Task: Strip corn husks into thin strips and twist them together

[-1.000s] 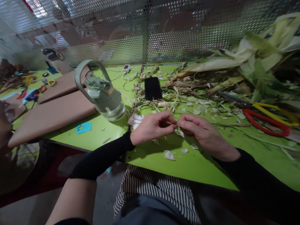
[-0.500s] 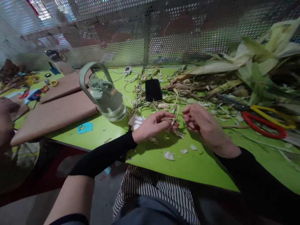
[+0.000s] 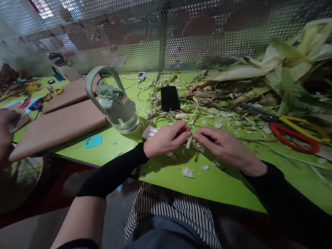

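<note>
Between my two hands is a thin, pale green strip of corn husk [image 3: 190, 141], pinched near the front of the green table [image 3: 207, 186]. My left hand [image 3: 169, 138] closes thumb and fingertips on one side of it. My right hand [image 3: 220, 143] is closed too, its fingertips at the strip's other side, almost touching the left ones. Much of the strip is hidden by the fingers. Small white scraps [image 3: 188, 172] lie below the hands, and a crumpled white tissue [image 3: 149, 132] lies beside my left wrist. A black phone [image 3: 169, 98] rests just beyond.
Corn husks [image 3: 285, 65] heap at the right, with red-and-yellow-handled scissors [image 3: 295, 138] in front. A pale green water bottle [image 3: 116, 107] stands left, near brown boards [image 3: 62, 131] and a blue star tag [image 3: 93, 141]. Another person's hand [image 3: 5, 128] is at the far left.
My right hand has moved left and met my left hand at the strip. The strip's upright end now points down, and the left fingers have closed more tightly.
</note>
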The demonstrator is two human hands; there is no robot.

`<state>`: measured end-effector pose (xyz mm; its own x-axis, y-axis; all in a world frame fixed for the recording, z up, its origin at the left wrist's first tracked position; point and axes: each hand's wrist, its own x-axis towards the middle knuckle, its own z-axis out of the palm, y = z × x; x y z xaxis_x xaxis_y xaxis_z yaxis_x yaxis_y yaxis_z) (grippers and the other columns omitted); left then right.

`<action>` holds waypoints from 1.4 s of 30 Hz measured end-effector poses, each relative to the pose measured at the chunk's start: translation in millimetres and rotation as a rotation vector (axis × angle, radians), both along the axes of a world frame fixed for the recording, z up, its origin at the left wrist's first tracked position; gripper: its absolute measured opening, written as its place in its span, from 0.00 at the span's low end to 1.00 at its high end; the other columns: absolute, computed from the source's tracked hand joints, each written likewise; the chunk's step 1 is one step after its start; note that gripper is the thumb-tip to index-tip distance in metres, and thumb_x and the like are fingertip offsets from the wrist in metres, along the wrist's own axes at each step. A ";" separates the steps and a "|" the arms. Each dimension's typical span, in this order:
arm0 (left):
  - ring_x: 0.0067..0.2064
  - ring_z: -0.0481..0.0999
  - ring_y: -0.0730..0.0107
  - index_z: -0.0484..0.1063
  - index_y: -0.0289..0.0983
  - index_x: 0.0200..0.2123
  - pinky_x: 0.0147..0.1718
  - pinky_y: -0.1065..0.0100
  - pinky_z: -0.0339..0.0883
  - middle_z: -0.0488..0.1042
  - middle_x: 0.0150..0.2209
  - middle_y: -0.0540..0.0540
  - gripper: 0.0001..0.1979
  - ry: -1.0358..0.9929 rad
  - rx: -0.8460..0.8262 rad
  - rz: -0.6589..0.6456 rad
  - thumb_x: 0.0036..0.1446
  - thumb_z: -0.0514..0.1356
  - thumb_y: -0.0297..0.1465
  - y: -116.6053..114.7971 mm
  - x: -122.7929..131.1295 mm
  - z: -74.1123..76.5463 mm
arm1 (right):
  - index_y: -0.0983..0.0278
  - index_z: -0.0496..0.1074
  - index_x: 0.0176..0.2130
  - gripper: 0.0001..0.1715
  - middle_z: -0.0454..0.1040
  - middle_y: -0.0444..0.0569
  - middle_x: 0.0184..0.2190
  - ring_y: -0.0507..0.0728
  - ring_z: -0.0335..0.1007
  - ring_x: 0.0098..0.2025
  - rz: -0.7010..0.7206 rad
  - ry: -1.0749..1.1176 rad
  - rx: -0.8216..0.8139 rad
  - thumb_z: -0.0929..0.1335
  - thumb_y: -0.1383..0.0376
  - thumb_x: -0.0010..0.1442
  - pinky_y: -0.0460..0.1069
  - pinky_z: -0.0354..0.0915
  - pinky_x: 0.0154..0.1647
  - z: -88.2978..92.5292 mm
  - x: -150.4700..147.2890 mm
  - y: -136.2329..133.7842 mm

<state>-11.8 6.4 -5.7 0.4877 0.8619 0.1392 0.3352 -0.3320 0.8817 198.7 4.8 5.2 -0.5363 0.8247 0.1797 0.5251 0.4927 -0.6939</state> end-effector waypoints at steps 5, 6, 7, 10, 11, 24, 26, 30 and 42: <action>0.26 0.60 0.77 0.62 0.38 0.29 0.28 0.71 0.54 0.63 0.23 0.56 0.18 -0.007 -0.108 -0.087 0.67 0.57 0.43 -1.3 -4.7 11.0 | 0.59 0.70 0.29 0.20 0.68 0.42 0.22 0.53 0.60 0.23 -0.003 0.073 -0.024 0.67 0.52 0.68 0.49 0.54 0.23 1.6 -1.0 -4.1; 0.25 0.60 0.78 0.61 0.38 0.28 0.27 0.71 0.54 0.63 0.23 0.56 0.20 -0.035 -0.149 -0.112 0.67 0.57 0.46 -1.6 -5.0 11.4 | 0.59 0.70 0.29 0.19 0.68 0.42 0.22 0.53 0.60 0.23 -0.011 0.086 -0.017 0.67 0.52 0.68 0.50 0.55 0.23 1.2 -0.5 -4.4; 0.25 0.60 0.78 0.61 0.38 0.28 0.27 0.71 0.55 0.63 0.23 0.55 0.22 -0.067 -0.200 -0.139 0.66 0.56 0.48 -1.9 -5.2 11.6 | 0.59 0.71 0.29 0.18 0.69 0.43 0.22 0.53 0.61 0.23 -0.014 0.094 -0.011 0.67 0.53 0.68 0.50 0.55 0.23 0.6 0.2 -4.4; 0.24 0.60 0.79 0.63 0.38 0.28 0.25 0.71 0.55 0.64 0.23 0.55 0.24 -0.179 -0.360 -0.209 0.65 0.57 0.51 -2.6 -5.4 12.7 | 0.59 0.71 0.31 0.15 0.71 0.44 0.24 0.54 0.63 0.24 0.000 0.095 0.009 0.67 0.55 0.68 0.50 0.58 0.25 -0.7 2.3 -3.4; 0.23 0.60 0.79 0.63 0.38 0.29 0.24 0.71 0.55 0.63 0.23 0.56 0.24 -0.210 -0.398 -0.217 0.64 0.58 0.52 -2.8 -5.4 13.5 | 0.59 0.71 0.31 0.15 0.71 0.44 0.24 0.53 0.63 0.24 0.002 0.092 0.016 0.67 0.56 0.68 0.50 0.58 0.25 -0.6 2.6 -3.0; 0.25 0.53 0.80 0.65 0.37 0.26 0.25 0.71 0.48 0.58 0.23 0.56 0.20 -0.396 -0.515 -0.160 0.58 0.66 0.45 -9.1 0.7 12.9 | 0.60 0.68 0.25 0.19 0.61 0.40 0.20 0.50 0.53 0.22 -0.081 0.429 -0.283 0.73 0.56 0.63 0.49 0.50 0.22 0.4 -2.4 -18.3; 0.25 0.53 0.80 0.64 0.37 0.25 0.25 0.71 0.48 0.57 0.23 0.56 0.21 -0.390 -0.497 -0.147 0.57 0.66 0.44 -10.1 1.9 16.2 | 0.60 0.68 0.24 0.20 0.59 0.40 0.19 0.50 0.51 0.22 -0.117 0.480 -0.333 0.73 0.56 0.62 0.49 0.49 0.21 -3.1 -2.5 -21.5; 0.25 0.54 0.81 0.65 0.36 0.25 0.26 0.72 0.50 0.59 0.23 0.56 0.18 -0.392 -0.480 -0.114 0.59 0.66 0.40 -9.8 1.1 18.3 | 0.60 0.67 0.23 0.20 0.60 0.40 0.19 0.51 0.52 0.22 -0.163 0.510 -0.275 0.73 0.57 0.63 0.49 0.50 0.22 -3.4 -2.8 -23.9; 0.30 0.73 0.78 0.73 0.35 0.52 0.29 0.74 0.66 0.76 0.30 0.51 0.20 -0.422 -0.369 -0.176 0.61 0.66 0.40 0.5 -2.6 0.0 | 0.60 0.72 0.33 0.13 0.73 0.45 0.24 0.54 0.66 0.25 -0.057 0.106 0.160 0.65 0.59 0.70 0.51 0.59 0.27 9.7 -6.4 -15.7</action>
<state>-14.5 6.9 -5.7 0.5954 0.8013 0.0586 -0.1020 0.0030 0.9948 192.3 -10.9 14.9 -0.4609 0.8092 0.3644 0.4831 0.5732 -0.6619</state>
